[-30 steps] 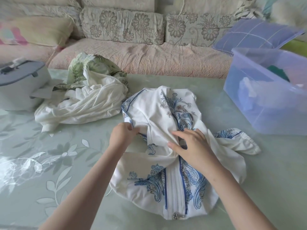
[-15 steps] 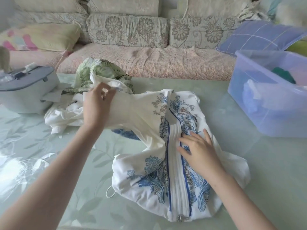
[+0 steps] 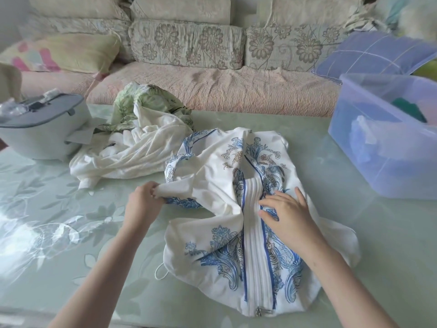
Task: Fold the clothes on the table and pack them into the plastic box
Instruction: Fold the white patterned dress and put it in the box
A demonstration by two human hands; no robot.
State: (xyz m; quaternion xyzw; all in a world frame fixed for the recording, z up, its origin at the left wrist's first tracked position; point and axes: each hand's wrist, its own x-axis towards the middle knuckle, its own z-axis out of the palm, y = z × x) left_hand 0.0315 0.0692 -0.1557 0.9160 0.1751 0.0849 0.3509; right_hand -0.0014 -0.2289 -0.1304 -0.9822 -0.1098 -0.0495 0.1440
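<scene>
**Green glass table, jacket under both hands**

Pale green glass with a leaf pattern covers the table in front of us, and a floral sofa runs along its far edge. A white zip jacket with blue print lies rumpled near the middle of the table, its zip pull pointing to the near edge.

Our left hand has its fingers curled tight round a bunched white sleeve at the jacket's left side. Our right hand lies flat on the cloth just right of the ribbed zip band, fingers straight and spread, pressing down and clasping nothing.

Towards the far left corner sits the unfolded pile: a white knit garment touching the jacket's left shoulder, with a green leaf-print garment heaped behind it. A grey lidded container stands at the left edge, just beside that pile.

At the right edge stands the translucent plastic box, apart from the jacket, with something dark green and some pale cloth showing inside. A blue checked pillow leans on the sofa behind it.
</scene>
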